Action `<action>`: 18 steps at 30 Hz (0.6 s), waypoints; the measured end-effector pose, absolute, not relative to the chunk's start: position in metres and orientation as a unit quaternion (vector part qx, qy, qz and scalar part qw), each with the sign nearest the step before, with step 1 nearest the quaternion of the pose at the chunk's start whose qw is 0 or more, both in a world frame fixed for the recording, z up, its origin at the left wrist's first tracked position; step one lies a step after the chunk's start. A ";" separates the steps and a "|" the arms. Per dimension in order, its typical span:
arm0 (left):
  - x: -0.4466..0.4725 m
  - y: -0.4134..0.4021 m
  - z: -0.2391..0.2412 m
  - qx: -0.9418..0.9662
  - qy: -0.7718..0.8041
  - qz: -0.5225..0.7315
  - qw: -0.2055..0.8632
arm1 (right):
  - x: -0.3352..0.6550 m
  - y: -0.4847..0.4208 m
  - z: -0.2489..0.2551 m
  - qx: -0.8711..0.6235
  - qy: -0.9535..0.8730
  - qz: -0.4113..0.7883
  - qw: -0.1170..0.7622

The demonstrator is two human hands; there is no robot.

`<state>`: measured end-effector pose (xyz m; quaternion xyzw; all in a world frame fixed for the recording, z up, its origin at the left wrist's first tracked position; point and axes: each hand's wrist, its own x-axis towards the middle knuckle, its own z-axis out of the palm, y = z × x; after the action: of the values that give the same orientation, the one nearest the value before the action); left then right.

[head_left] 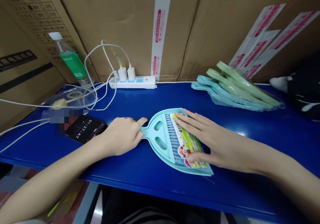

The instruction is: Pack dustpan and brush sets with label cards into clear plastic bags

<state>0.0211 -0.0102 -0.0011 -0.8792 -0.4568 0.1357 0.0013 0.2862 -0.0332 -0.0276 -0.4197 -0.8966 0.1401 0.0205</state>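
A light-blue mini dustpan [160,114] lies on the blue table with a matching hand brush [159,143] nested in it, its grey-blue bristles toward the right. My left hand [122,135] is closed around their handle end, which it mostly hides; its index finger sticks out along the top. Across the bristles lies a printed label card [186,140], yellow-green with a cartoon figure. My right hand [215,140] rests on the card's right side with fingers stretched out, fingertips at the upper edge and thumb at the lower part. It covers some of the card and the pan's wide edge.
Several green and blue brush-and-dustpan sets [235,87] lie in clear plastic at the back right. Behind a phone [85,129] showing a timer are loose white cables, a power strip [147,82] and a bottle [72,62]. Cardboard [125,20] walls the back.
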 end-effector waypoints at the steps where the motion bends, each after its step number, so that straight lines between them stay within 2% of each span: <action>1: 0.021 -0.010 -0.001 -0.879 -0.458 0.137 0.002 | 0.287 -0.033 -0.027 -0.421 -0.897 0.136 0.025; 18: 0.020 -0.010 -0.004 -0.883 -0.451 0.129 0.011 | 0.291 -0.029 -0.035 -0.408 -0.911 0.026 0.060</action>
<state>0.0197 -0.0098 -0.0040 -0.8828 -0.4514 0.1291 0.0113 0.2913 -0.0293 -0.0346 -0.4080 -0.9106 0.0263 0.0597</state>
